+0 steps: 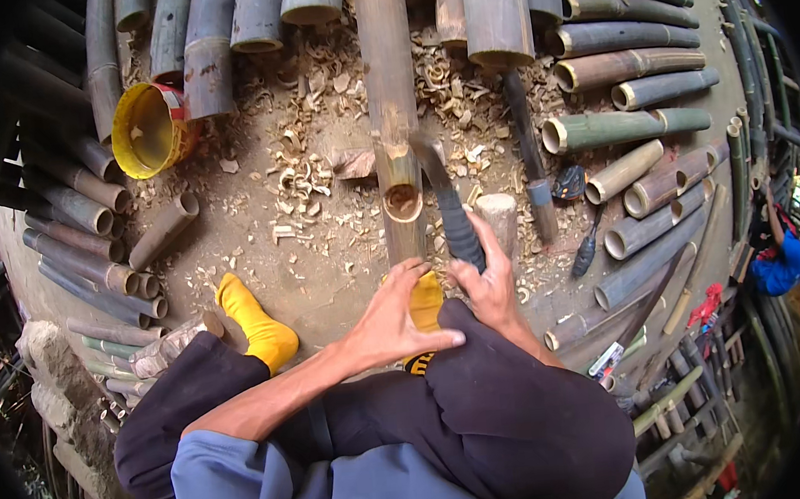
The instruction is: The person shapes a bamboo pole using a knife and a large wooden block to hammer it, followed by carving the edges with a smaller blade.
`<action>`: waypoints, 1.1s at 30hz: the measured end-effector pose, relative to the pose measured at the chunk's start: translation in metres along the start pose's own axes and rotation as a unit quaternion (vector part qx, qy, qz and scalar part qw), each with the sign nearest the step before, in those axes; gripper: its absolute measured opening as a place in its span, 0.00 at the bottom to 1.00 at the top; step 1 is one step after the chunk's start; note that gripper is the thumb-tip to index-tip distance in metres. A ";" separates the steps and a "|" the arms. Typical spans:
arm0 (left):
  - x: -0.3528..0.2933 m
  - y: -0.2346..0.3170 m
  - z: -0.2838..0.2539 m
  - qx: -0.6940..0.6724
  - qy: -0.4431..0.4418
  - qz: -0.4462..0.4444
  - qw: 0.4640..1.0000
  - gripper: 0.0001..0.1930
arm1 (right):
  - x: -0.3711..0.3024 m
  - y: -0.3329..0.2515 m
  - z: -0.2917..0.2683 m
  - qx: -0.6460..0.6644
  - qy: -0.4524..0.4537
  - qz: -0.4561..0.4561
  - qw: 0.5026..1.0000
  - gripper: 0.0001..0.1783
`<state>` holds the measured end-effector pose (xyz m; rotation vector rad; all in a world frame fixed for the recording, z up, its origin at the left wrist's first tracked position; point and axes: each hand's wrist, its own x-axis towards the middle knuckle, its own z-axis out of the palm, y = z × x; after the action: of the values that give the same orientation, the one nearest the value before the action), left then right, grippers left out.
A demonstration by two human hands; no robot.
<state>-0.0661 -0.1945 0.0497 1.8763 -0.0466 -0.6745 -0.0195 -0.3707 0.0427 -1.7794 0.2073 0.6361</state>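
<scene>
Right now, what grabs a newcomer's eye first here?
The bamboo pole lying centre on the chip-strewn ground, with a round hole cut in it, and the right hand gripping a black-handled blade against it. Cut bamboo tubes ring the spot; a yellow bucket lies upper left.

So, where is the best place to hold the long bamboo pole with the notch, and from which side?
Probably on the bamboo pole just below the notch, from the person's left. That near end is round and bare, and the left hand rests beside it. The right hand holds the knife, whose blade meets the notch from the right.
</scene>
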 end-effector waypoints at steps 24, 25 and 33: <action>0.115 -0.020 0.044 -0.917 0.096 -0.038 0.386 0.16 | 0.128 -0.087 -0.056 -0.674 -0.229 -0.458 0.532 0.18; 0.117 -0.015 0.051 -0.938 0.084 -0.064 0.329 0.14 | 0.135 -0.091 -0.064 -0.668 -0.253 -0.453 0.534 0.18; 0.111 0.009 0.056 -0.839 0.189 -0.260 0.439 0.12 | 0.145 -0.053 -0.083 -0.623 -0.420 -0.191 0.631 0.27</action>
<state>0.0035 -0.2830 -0.0039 -0.1062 1.1405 -0.2827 0.1516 -0.4053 0.0268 -2.3694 -1.6017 1.3865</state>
